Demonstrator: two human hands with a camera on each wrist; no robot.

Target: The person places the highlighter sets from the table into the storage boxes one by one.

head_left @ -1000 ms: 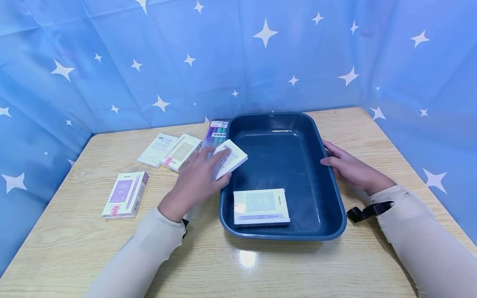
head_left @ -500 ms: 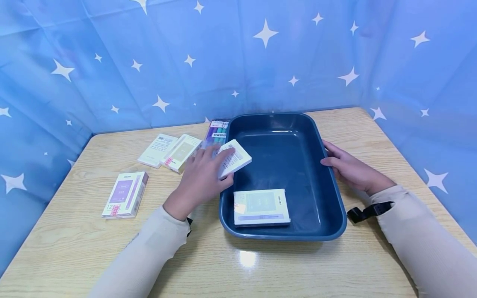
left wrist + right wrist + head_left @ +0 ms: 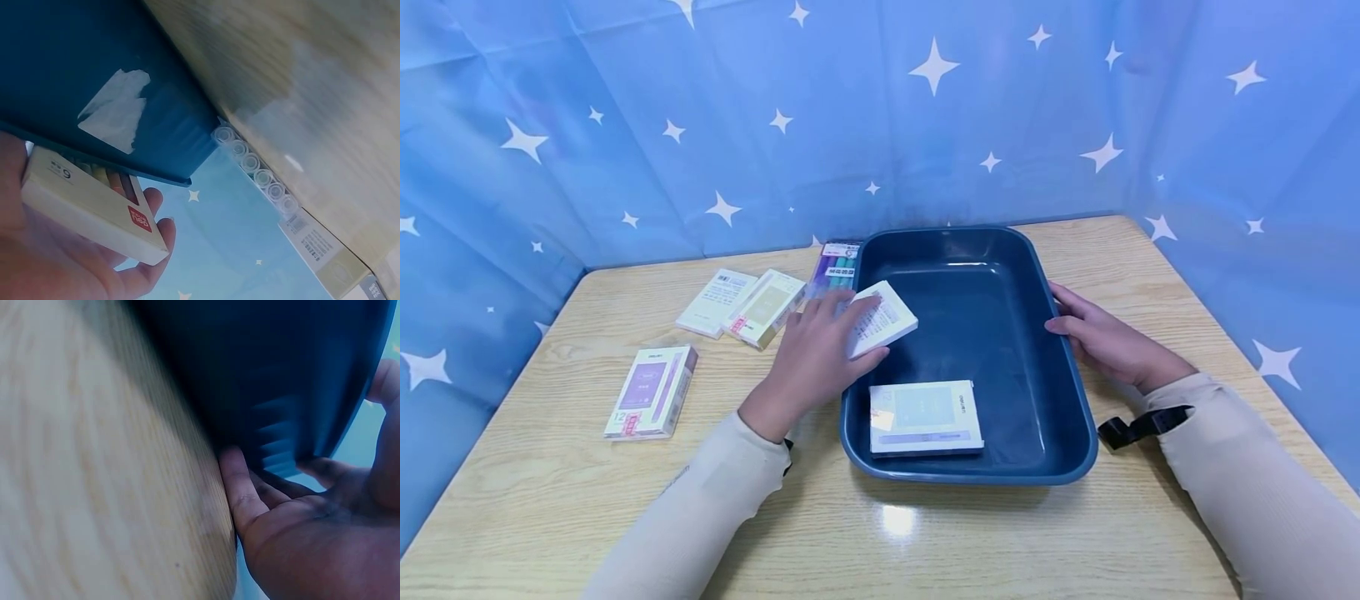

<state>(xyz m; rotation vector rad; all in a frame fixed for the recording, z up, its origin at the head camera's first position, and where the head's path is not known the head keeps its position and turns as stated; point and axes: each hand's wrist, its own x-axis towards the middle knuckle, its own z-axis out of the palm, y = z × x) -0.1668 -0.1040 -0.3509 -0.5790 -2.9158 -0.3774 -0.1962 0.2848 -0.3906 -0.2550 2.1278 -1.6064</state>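
Note:
My left hand [image 3: 811, 354] grips a small white cardboard box [image 3: 883, 318] over the left rim of a dark blue plastic tray [image 3: 970, 477]. In the left wrist view, the white box [image 3: 94, 203] shows a red logo and a cut-out with coloured sticks inside; thumb and fingers hold it by its edges. At the tray's right side, my right hand [image 3: 1101, 333] holds the rim, thumb on top. The right wrist view has the fingers [image 3: 236, 481] against the tray's outer wall. A white box with purple print [image 3: 925, 417] lies in the tray's near left corner.
On the table's left lie a purple-printed box [image 3: 651, 392], a white box with a barcode [image 3: 717, 302] and a yellowish-green box [image 3: 766, 308]. A clear pack of purple and green pens [image 3: 835, 265] touches the tray's far left side. A blue star curtain [image 3: 850, 108] hangs behind.
My left hand has moved slightly right, carrying the white box further over the tray's left rim. The right hand and the tray have stayed in place.

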